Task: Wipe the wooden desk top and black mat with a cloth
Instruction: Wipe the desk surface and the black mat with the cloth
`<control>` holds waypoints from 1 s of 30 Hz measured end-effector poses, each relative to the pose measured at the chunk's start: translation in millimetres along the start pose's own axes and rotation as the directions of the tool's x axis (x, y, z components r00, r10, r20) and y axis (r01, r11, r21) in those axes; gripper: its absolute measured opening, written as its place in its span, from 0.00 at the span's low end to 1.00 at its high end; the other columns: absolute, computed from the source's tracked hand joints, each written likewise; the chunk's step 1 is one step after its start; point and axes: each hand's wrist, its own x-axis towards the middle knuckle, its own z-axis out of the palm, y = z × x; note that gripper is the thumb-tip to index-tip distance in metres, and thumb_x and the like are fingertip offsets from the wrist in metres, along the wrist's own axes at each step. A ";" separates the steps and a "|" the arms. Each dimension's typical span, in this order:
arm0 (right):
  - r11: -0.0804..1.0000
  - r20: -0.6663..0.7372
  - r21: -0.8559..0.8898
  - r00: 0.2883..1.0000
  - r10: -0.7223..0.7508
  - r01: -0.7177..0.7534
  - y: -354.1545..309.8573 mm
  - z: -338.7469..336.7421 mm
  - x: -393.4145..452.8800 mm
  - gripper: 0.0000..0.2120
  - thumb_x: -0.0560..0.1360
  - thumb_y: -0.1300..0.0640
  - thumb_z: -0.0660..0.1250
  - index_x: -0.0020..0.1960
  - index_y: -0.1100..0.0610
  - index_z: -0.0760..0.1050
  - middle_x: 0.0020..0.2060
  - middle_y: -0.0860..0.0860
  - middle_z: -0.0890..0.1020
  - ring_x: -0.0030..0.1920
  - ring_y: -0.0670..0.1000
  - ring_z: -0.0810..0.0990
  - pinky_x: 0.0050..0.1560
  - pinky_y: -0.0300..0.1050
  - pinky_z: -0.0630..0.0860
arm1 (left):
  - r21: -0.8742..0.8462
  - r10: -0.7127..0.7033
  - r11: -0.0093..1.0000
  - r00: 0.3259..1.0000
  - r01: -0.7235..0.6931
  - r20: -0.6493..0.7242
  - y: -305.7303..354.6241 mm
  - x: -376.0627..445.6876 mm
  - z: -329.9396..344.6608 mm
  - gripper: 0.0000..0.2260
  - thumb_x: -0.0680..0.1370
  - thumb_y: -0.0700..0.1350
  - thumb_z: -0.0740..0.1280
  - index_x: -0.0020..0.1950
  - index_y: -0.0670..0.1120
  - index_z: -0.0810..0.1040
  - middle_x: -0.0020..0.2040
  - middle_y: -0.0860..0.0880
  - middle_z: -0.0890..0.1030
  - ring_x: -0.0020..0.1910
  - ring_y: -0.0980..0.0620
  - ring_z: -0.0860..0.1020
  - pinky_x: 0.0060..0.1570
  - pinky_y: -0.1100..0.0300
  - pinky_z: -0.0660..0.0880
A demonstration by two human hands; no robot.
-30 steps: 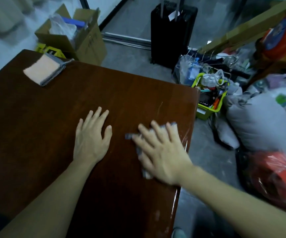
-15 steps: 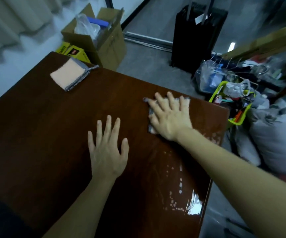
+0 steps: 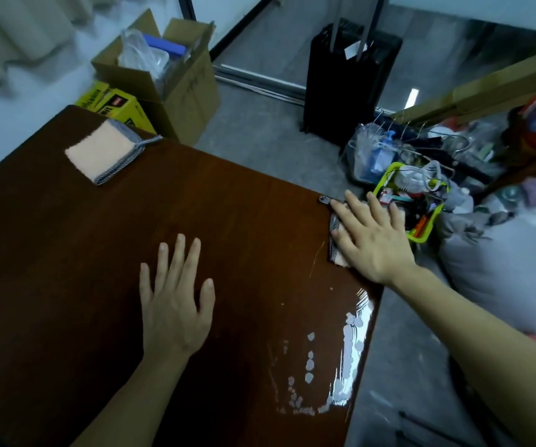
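Observation:
The dark wooden desk top (image 3: 83, 259) fills the left and middle of the view. My right hand (image 3: 371, 237) lies flat with straight fingers on a grey-edged wiping cloth (image 3: 333, 230) at the desk's far right corner, pressing it down. Most of that cloth is hidden under the palm. My left hand (image 3: 176, 295) rests flat on the bare wood near the middle, fingers spread, holding nothing. A second folded cloth (image 3: 105, 154), peach with a grey border, lies at the far left of the desk. No black mat is in view.
Wet streaks and droplets (image 3: 344, 359) shine along the desk's right edge. Beyond the desk stand an open cardboard box (image 3: 176, 85), a yellow box (image 3: 112, 103), a black suitcase (image 3: 347, 82), a yellow-green basket (image 3: 421, 233) and a grey bag (image 3: 502, 269) on the floor.
My right hand has slid the cloth away from me and rightward to the desk's far right corner. My left hand has stayed flat near the middle. The view shifted.

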 end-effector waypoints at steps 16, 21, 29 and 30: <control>0.981 0.001 0.049 0.982 -0.187 0.187 -33.3 6.0 -63.4 0.29 0.82 0.38 0.38 0.81 0.41 0.54 0.80 0.47 0.62 0.79 0.60 0.59 0.77 0.65 0.50 | 0.000 0.028 1.000 0.999 -0.028 -0.034 1.9 -0.6 -0.7 0.27 0.83 0.58 0.47 0.82 0.52 0.56 0.82 0.51 0.54 0.82 0.51 0.46 0.79 0.41 0.45; 0.984 -0.107 0.005 0.979 -0.176 0.178 -28.3 -8.2 -57.6 0.22 0.83 0.47 0.55 0.77 0.44 0.66 0.63 0.49 0.76 0.59 0.57 0.73 0.55 0.56 0.67 | 0.025 0.031 0.999 0.998 -0.029 -0.048 3.8 -3.0 -2.7 0.27 0.83 0.58 0.48 0.82 0.52 0.56 0.82 0.51 0.54 0.82 0.51 0.47 0.79 0.42 0.44; 0.949 -0.097 0.250 0.980 -0.174 0.193 -31.3 -37.2 -58.3 0.19 0.79 0.58 0.65 0.69 0.48 0.74 0.56 0.49 0.77 0.59 0.54 0.77 0.62 0.57 0.68 | -0.013 0.125 0.992 0.991 -0.126 -0.038 18.7 -23.0 -10.3 0.25 0.83 0.54 0.50 0.80 0.52 0.61 0.81 0.54 0.58 0.81 0.54 0.49 0.79 0.45 0.44; 0.939 -0.121 0.261 0.972 -0.199 0.225 -35.4 -42.3 -63.1 0.19 0.77 0.60 0.66 0.67 0.49 0.76 0.54 0.49 0.77 0.56 0.55 0.79 0.59 0.57 0.72 | -0.055 0.137 0.989 0.990 -0.138 -0.023 22.6 -29.4 -16.0 0.24 0.83 0.53 0.51 0.80 0.52 0.61 0.81 0.55 0.58 0.81 0.54 0.50 0.79 0.46 0.46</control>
